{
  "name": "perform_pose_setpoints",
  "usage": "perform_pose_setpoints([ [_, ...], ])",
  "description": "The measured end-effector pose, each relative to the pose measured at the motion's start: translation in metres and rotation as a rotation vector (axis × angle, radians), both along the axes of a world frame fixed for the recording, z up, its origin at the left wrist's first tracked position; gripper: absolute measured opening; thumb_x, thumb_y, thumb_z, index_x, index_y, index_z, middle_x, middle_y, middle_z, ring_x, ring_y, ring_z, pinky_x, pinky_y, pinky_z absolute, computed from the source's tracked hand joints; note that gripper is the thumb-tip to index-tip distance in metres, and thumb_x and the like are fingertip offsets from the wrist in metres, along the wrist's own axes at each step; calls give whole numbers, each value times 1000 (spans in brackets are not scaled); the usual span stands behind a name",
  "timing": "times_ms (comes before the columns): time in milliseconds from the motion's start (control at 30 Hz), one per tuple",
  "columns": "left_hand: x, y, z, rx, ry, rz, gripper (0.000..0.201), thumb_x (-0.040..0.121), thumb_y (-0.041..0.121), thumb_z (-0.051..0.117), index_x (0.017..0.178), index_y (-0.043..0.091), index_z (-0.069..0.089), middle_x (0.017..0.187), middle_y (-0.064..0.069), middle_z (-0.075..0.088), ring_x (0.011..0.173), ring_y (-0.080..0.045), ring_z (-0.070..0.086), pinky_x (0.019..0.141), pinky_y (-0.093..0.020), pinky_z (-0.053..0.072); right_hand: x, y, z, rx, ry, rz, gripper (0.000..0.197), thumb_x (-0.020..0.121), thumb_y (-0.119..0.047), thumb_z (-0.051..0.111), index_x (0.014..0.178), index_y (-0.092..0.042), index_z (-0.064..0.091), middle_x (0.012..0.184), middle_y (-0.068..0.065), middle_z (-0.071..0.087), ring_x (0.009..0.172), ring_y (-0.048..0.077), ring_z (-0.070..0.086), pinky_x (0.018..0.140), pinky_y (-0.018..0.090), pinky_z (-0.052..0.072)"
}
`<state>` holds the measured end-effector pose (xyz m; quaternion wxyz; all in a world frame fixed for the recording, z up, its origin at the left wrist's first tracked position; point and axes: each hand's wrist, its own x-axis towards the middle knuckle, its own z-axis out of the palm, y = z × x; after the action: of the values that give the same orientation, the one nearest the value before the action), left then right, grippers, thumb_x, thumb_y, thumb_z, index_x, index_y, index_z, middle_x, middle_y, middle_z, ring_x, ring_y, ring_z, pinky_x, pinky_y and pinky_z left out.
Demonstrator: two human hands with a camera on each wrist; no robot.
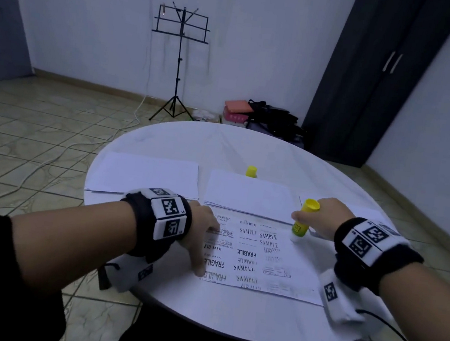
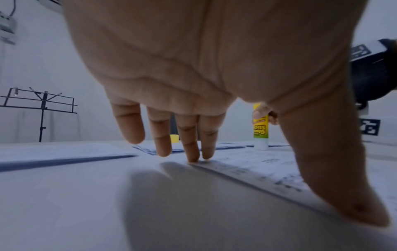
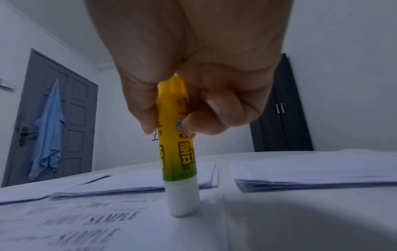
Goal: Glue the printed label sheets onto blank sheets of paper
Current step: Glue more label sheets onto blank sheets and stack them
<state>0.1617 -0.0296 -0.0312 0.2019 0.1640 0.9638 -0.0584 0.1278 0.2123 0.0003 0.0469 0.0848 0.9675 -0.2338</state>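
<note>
Gluing looks to be at an early stage. The right hand [image 1: 325,218] is curled round a glue stick [image 1: 302,221], held upright with its white end down on the far right part of the printed label sheet [image 1: 264,259], which lies near the front of the round counter [image 1: 229,316] with its print showing. The print reads mirrored, so this may be the back of the sheet; I cannot tell for sure. The left hand [image 1: 200,232] is spread, its straight fingertips [image 2: 193,157] pressing the sheet's left edge to keep it from sliding. The yellow cap [image 1: 251,171] stands apart at the far side. Beyond the sheet lie stacks of white paper [image 1: 147,175], one left, one in the middle, a third partly hidden behind the right hand; which are blank and which are finished pairs cannot be told. By my judgement, spreading glue over this sheet, mounting it on a blank and doing any remaining sheets are all left.
</note>
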Motion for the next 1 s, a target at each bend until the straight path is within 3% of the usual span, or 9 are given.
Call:
perform_pose_setpoints([
  [100,1,1,1,-6,-4,16,103,54,64,80,142,32,37,146,6,33,137,-22,27,113,-42,26,13,-18,7,-59,80,85,38,85,-30,65,57,-13,46,60,2,47,56,16,46,51,26,33],
  [233,2,1,5,2,-50,98,109,48,67,81,141,35,34,139,2,44,132,-23,37,108,-41,34,28,-65,6,-84,76,344,37,85,-41,63,63,-12,55,66,0,54,62,14,51,58,26,39],
  [333,5,2,6,-22,-48,114,109,55,64,80,145,33,27,139,-2,45,130,-25,41,104,-37,36,34,-98,-3,46,79,484,43,85,-48,61,66,-11,50,66,2,51,67,19,50,53,25,34],
  [433,10,2,9,-18,-54,88,96,67,53,79,144,30,28,138,-2,45,129,-26,43,96,-33,36,40,-112,-11,111,107,551,43,84,-51,61,70,-13,47,73,1,50,75,20,50,51,23,30],
  [533,11,2,11,2,-77,50,83,73,44,78,142,27,34,138,-2,44,131,-24,39,86,-28,29,49,-111,-12,84,79,627,41,82,-51,63,69,-15,48,69,-2,48,73,17,49,52,23,32],
  [600,9,3,10,1,-96,47,82,71,44,80,139,24,39,136,1,48,128,-22,42,88,-25,29,57,-106,-9,94,63,684,39,83,-49,64,68,-15,50,69,-3,49,71,16,49,54,24,33],
  [733,5,9,7,-22,-68,104,105,43,60,86,133,33,40,132,7,54,119,-20,51,101,-35,41,72,-83,-3,126,68,689,34,84,-43,64,66,-18,49,69,-4,51,68,13,49,55,22,36],
  [833,4,13,8,-66,-51,143,107,49,57,87,139,32,34,133,1,48,121,-21,47,100,-34,40,76,-55,1,134,30,627,30,82,-42,65,79,-14,57,78,-1,57,75,15,53,66,27,43],
  [1000,3,21,10,-94,-55,105,107,59,48,86,145,35,24,139,-1,44,124,-22,46,100,-31,37,76,-3,8,144,-24,473,26,81,-38,68,82,-13,61,82,-1,61,72,12,53,62,23,40],
])
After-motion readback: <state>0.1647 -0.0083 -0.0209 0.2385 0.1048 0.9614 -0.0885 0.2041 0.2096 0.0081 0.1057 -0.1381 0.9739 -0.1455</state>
